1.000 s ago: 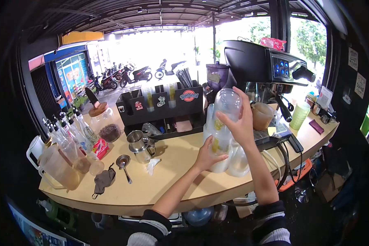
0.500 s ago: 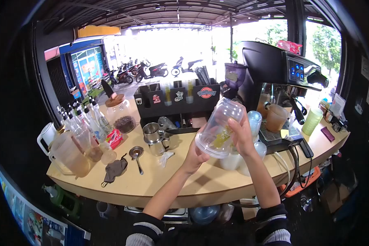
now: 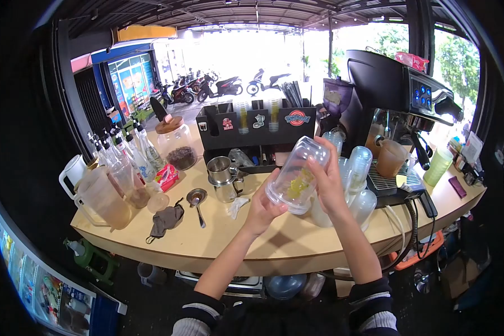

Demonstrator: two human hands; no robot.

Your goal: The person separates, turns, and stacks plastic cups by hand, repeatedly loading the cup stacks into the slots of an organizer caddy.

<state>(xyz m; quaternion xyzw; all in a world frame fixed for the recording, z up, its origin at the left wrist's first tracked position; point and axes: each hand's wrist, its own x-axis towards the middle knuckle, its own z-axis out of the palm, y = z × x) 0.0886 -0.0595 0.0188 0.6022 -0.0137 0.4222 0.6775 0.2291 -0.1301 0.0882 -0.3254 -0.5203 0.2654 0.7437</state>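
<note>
A clear plastic cup (image 3: pixel 298 168) with a yellow-green print is held up over the counter, tilted with its wide rim down to the left. My left hand (image 3: pixel 263 211) grips it near the rim, thumb pressed on the side. Around its upper right side wraps my right hand (image 3: pixel 330 185), thumb across the print. Whether it is one cup or a nested stack, I cannot tell. Just right of my right hand, stacks of upturned clear cups (image 3: pixel 360 165) stand on the counter. Left of my left hand lie a crumpled white tissue (image 3: pixel 239 208) and a metal pot (image 3: pixel 224 182).
A black espresso machine (image 3: pixel 397 92) stands at the right, with a brown-filled pitcher (image 3: pixel 391 159) on its tray. Behind the cup is a black organizer (image 3: pixel 218 137). To the left are pump bottles (image 3: pixel 120 162), a plastic jug (image 3: pixel 102 199), a spoon (image 3: pixel 200 215) and a dark face mask (image 3: pixel 167 220).
The view has shifted, so the counter items appear farther right. Both hands still hold the cup, now a little more to the left over the counter.
</note>
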